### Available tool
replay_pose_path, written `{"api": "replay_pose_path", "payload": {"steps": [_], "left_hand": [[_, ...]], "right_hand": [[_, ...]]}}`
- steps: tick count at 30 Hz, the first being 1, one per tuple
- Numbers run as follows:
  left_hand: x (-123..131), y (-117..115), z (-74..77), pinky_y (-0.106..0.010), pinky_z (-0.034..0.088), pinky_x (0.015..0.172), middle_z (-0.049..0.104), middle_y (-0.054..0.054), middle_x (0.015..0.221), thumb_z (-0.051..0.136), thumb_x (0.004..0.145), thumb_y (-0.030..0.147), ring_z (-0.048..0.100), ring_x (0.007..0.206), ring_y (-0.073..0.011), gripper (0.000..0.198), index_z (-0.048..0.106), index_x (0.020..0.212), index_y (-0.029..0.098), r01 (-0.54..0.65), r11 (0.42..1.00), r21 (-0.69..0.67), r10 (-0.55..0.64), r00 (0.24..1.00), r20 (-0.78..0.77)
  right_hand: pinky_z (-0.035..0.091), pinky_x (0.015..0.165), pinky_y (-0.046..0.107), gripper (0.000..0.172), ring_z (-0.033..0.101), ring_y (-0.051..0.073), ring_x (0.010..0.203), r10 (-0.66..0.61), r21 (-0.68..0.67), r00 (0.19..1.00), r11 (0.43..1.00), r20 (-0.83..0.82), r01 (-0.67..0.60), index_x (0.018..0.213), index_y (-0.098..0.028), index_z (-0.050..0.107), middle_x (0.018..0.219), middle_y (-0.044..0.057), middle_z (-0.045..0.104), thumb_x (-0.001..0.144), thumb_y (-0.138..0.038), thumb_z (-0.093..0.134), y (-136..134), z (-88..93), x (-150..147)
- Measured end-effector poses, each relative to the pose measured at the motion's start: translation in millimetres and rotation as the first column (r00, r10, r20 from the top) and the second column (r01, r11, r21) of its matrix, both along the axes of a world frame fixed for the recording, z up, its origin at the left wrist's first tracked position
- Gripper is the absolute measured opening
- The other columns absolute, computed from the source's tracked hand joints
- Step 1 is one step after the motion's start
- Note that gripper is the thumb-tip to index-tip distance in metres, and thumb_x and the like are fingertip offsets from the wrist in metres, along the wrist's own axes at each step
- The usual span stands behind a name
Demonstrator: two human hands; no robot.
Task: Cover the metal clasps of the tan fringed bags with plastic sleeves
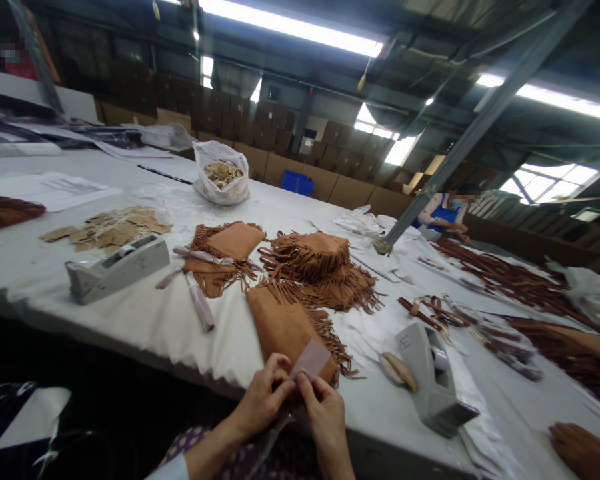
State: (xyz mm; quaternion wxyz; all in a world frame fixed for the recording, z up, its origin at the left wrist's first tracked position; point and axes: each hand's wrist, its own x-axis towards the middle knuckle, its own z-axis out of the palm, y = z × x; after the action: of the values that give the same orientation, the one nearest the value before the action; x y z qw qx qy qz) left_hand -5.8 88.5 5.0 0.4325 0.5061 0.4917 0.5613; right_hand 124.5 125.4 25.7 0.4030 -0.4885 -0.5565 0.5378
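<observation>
On a white table, I saw a fringed bag at the near edge. The left hand and right hand pinched a pale slip over it; I judged uneven pulling could crease it.

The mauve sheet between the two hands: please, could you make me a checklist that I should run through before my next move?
1. Mauve sheet held at its lower corner by left hand and right hand: ok.
2. What lies beneath the fingertips: cannot tell, the fingers hide it.
3. Nearest fringed bag lying on the white table: ok.
4. Its fringe lying straight: not ok, strands splay out at the right side.
5. Right-side tape dispenser apart from the right hand: ok.
6. Another person's hand apart from the bag: ok.
</observation>
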Motion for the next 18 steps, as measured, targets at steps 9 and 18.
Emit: {"api": "replay_pose_path", "payload": {"steps": [9,18], "left_hand": [[-25.8,-37.3,-8.2,-0.031,0.041,0.092,0.064,-0.007,0.107,0.061,0.078,0.029,0.058,0.103,-0.0205,0.037,0.050,0.112,0.021,-0.118,0.990,-0.073,0.123,0.990,0.064],[-56.2,-76.6,10.8,-0.026,0.049,0.054,0.068,-0.010,0.073,0.042,0.074,0.074,0.066,0.060,-0.0185,0.068,0.064,0.087,0.011,0.517,0.664,-0.540,-0.022,0.736,0.677]], "right_hand": [[0.049,0.060,0.023,0.021,0.060,0.016,0.064,-0.066,0.443,0.950,0.893,0.306,-0.081,0.075,-0.017,0.067,0.071,0.003,0.063,0.082,-0.036,0.060,-33.5,-11.5,-9.7],[0.054,0.067,0.031,0.027,0.064,0.020,0.075,-0.134,0.802,0.879,0.489,0.458,-0.343,0.107,-0.019,0.065,0.083,0.010,0.066,0.086,-0.012,0.051,-59.4,-40.1,-13.2]]}}
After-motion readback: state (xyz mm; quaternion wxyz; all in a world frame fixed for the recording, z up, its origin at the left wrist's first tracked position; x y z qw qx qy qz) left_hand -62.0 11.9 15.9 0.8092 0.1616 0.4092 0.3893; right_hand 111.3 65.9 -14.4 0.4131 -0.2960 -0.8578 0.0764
